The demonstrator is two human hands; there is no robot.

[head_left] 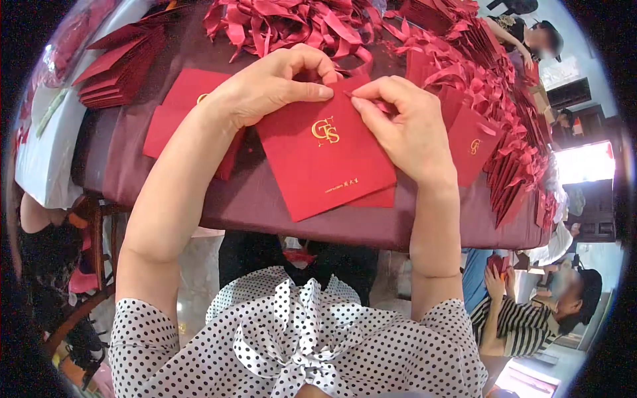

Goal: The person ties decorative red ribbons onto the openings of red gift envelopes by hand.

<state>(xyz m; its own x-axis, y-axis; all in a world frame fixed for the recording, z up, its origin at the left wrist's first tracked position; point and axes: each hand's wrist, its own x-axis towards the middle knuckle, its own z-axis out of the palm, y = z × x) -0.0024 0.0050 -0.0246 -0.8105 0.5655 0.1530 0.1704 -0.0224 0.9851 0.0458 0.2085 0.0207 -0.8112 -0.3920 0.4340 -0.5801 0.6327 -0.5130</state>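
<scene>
A red paper bag (332, 159) with a gold logo lies tilted over the near part of the table, on top of another red piece. My left hand (279, 83) is at its top left edge, thumb and fingers closed on it. At its top right edge my right hand (408, 119) pinches a small piece of red ribbon (355, 93) between thumb and forefinger. Above my hands is a heap of loose red ribbons (298, 26). More red bags (192, 106) lie left of my left forearm.
On the right of the dark red tablecloth (332, 232) are rows of ribboned red bags (491, 86). Folded red bags (123, 66) stand at the upper left. A person in a striped shirt (524, 325) holds something red at the lower right; another person is at the upper right.
</scene>
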